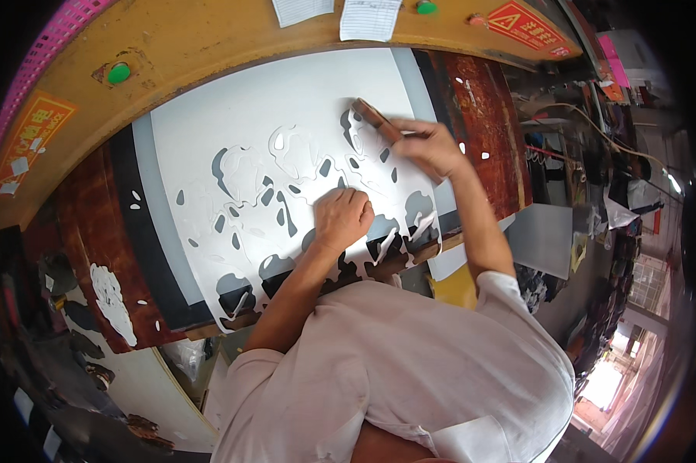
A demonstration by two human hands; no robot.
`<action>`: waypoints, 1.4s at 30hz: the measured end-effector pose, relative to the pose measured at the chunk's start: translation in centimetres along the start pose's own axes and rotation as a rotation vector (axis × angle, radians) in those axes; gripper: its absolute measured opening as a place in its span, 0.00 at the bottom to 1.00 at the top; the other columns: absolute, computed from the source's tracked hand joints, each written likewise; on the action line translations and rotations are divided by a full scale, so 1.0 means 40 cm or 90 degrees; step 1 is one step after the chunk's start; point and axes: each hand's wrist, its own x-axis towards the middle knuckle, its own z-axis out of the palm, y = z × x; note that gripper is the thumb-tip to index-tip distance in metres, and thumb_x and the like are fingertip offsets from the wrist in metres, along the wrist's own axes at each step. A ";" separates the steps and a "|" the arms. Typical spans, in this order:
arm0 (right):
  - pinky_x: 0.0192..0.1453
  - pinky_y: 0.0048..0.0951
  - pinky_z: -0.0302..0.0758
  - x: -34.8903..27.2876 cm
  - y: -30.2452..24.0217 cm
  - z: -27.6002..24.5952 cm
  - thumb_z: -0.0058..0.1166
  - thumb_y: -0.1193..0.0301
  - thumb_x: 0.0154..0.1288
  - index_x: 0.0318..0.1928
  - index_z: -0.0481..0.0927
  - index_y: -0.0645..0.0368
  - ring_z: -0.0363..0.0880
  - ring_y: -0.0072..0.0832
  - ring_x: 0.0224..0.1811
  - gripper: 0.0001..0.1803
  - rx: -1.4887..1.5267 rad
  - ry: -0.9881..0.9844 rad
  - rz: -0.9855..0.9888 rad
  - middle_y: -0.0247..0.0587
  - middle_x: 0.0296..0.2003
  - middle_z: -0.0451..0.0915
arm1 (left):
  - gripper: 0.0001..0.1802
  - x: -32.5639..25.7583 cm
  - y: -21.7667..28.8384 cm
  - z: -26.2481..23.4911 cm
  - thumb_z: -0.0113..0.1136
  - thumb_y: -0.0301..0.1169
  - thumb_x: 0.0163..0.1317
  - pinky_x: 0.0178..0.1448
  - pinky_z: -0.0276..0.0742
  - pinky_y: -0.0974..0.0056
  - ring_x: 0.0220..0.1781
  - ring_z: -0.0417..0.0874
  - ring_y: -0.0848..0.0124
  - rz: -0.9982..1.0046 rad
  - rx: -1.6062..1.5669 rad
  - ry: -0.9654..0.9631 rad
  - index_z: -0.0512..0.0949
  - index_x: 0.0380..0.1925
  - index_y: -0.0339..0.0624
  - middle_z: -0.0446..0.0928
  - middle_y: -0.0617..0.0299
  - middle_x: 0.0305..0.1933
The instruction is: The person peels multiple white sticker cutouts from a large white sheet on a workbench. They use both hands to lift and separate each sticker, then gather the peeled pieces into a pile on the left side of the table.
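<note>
My right hand [433,148] grips a brown, rigid, thin-walled piece that looks like a cutting die [375,119], tilted over the right part of a white sheet [286,85]. Motion slightly smears this hand and the piece. Cut-out holes and curved cut outlines cover the sheet's middle and near part, and dark and grey backing shows through the holes. My left hand [344,218] rests on the sheet among the holes, its fingers curled and closed. Whatever may be under those fingertips is hidden. Along the near edge, narrow strips of the sheet hang loose.
A yellow machine beam [232,50] with green buttons [119,73] spans the far side. Reddish-brown board [483,116] flanks the sheet on both sides. A white cut-out scrap [112,305] lies at the left, and a translucent panel [540,239] stands at the right.
</note>
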 end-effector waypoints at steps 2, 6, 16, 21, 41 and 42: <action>0.66 0.29 0.78 -0.029 -0.049 -0.058 0.77 0.71 0.55 0.65 0.82 0.70 0.83 0.31 0.60 0.36 0.083 0.012 0.014 0.47 0.60 0.85 | 0.08 -0.012 0.011 -0.001 0.67 0.26 0.53 0.30 0.77 0.54 0.27 0.80 0.60 0.011 0.012 0.006 0.75 0.24 0.47 0.76 0.63 0.24; 0.68 0.31 0.77 -0.128 -0.082 -0.131 0.76 0.71 0.57 0.68 0.80 0.69 0.84 0.34 0.61 0.37 0.048 0.047 -0.043 0.50 0.62 0.84 | 0.06 -0.028 0.029 0.002 0.67 0.27 0.55 0.33 0.79 0.54 0.29 0.82 0.58 -0.001 0.036 -0.015 0.77 0.26 0.47 0.79 0.61 0.26; 0.61 0.52 0.82 -0.361 0.013 -0.409 0.57 0.50 0.73 0.69 0.74 0.63 0.82 0.57 0.60 0.35 0.542 0.149 -0.197 0.55 0.61 0.82 | 0.05 -0.028 0.045 0.012 0.66 0.29 0.57 0.36 0.80 0.50 0.31 0.83 0.54 0.005 0.051 -0.018 0.78 0.27 0.46 0.80 0.58 0.28; 0.71 0.68 0.74 -0.397 0.240 -0.389 0.58 0.42 0.65 0.71 0.70 0.63 0.70 0.66 0.69 0.45 1.141 0.192 -0.088 0.67 0.68 0.70 | 0.04 -0.031 0.052 0.017 0.66 0.27 0.57 0.35 0.80 0.52 0.32 0.83 0.55 -0.017 0.084 -0.062 0.79 0.28 0.47 0.81 0.59 0.29; 0.69 0.40 0.77 -0.068 0.372 -0.694 0.72 0.50 0.57 0.68 0.82 0.57 0.82 0.44 0.63 0.41 -0.426 0.484 -0.125 0.55 0.56 0.85 | 0.02 -0.012 0.085 0.036 0.63 0.30 0.58 0.36 0.82 0.52 0.34 0.85 0.54 -0.069 0.203 -0.091 0.83 0.31 0.46 0.83 0.58 0.32; 0.71 0.42 0.76 -0.054 0.384 -0.685 0.71 0.49 0.57 0.68 0.82 0.54 0.81 0.47 0.65 0.40 -0.460 0.478 -0.143 0.57 0.59 0.84 | 0.02 -0.017 0.084 0.033 0.64 0.29 0.57 0.36 0.82 0.52 0.34 0.85 0.54 -0.094 0.224 -0.094 0.83 0.31 0.46 0.84 0.58 0.32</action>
